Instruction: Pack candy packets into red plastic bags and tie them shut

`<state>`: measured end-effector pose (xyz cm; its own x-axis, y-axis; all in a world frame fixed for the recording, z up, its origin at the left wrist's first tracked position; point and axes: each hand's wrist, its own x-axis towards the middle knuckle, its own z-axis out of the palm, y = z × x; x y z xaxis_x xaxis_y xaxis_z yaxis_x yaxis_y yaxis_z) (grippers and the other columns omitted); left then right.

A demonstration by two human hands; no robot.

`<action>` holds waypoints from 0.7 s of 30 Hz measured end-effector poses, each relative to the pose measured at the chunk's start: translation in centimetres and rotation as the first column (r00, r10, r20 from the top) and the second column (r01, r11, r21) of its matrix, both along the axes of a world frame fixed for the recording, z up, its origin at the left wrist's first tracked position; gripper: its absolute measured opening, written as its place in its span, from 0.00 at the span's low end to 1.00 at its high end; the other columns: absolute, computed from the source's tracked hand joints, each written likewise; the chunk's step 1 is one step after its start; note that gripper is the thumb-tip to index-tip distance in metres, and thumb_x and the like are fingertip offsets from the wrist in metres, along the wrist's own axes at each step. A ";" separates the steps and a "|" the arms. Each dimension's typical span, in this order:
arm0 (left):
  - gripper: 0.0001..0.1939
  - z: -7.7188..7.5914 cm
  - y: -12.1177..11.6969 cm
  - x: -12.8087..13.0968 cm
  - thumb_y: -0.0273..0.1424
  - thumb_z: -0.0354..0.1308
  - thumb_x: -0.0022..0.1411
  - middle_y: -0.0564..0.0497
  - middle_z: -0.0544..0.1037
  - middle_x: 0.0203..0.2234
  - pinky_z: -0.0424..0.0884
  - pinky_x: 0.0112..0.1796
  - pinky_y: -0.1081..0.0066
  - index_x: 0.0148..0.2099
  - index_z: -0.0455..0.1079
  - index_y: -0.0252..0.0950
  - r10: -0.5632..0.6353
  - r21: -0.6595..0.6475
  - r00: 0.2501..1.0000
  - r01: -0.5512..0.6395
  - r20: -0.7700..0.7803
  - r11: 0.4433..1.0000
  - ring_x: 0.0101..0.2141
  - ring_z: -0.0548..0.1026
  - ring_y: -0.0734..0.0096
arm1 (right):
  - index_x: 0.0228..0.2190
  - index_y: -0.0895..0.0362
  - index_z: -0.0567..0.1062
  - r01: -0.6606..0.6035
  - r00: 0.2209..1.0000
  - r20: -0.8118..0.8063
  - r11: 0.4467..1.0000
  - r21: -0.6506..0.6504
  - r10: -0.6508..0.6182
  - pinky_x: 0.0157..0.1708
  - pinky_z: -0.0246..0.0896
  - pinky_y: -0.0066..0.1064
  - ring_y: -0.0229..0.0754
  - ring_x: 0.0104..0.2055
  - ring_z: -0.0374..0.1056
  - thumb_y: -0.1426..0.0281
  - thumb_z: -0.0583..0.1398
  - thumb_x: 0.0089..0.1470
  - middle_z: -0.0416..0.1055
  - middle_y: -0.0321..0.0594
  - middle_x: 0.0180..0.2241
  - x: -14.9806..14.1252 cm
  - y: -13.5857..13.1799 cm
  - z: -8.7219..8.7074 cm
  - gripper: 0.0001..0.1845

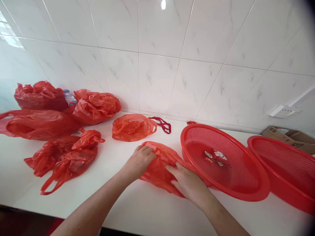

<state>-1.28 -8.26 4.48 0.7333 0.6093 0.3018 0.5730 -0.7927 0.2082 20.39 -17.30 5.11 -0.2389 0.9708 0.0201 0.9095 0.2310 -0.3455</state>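
A flattened red plastic bag (159, 168) lies on the white counter (137, 209) in front of me. My left hand (139, 161) rests on its left end with the fingers curled over the plastic. My right hand (189, 184) lies on its right side, fingers stretched flat on it. Just right of the bag stands a red mesh basket (246, 193) holding a few small red and white wrapped packets (214, 155).
Several more red plastic bags lie to the left, one (133, 127) near the wall, others bunched (66, 157). A water bottle (69, 97) sticks out among them. A second red basket (285, 170) and a cardboard box (290, 135) are at the far right. A wall socket (283, 111) is above.
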 end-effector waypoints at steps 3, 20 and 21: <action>0.19 -0.6 -1.3 1.2 0.19 0.45 0.58 0.44 0.75 0.40 0.57 0.48 0.54 0.44 0.71 0.41 -0.058 -0.035 0.987 0.063 0.147 0.997 0.43 0.70 0.57 | 0.53 0.51 0.67 0.062 0.998 -0.017 0.993 0.102 -0.061 0.37 0.64 0.34 0.44 0.37 0.71 0.76 0.53 0.53 0.73 0.44 0.38 -1.1 1.8 -0.6 0.25; 0.33 -2.3 1.9 -2.9 0.42 0.56 0.53 0.46 0.71 0.42 0.71 0.30 0.65 0.60 0.54 0.43 0.676 -0.680 0.664 -0.335 0.321 0.652 0.30 0.73 0.65 | 0.52 0.49 0.67 0.494 0.864 -0.153 0.865 0.083 -0.479 0.40 0.62 0.30 0.42 0.44 0.68 0.66 0.61 0.49 0.68 0.42 0.49 11.6 2.6 7.8 0.26; 0.34 -2.1 2.1 -2.8 0.43 0.58 0.52 0.47 0.71 0.41 0.70 0.29 0.66 0.60 0.55 0.42 0.680 -0.740 0.635 -0.242 0.367 0.627 0.29 0.73 0.67 | 0.54 0.50 0.65 0.561 0.825 -0.080 0.828 -0.008 -0.559 0.39 0.62 0.30 0.43 0.43 0.69 0.66 0.65 0.43 0.65 0.45 0.53 13.5 3.5 7.2 0.34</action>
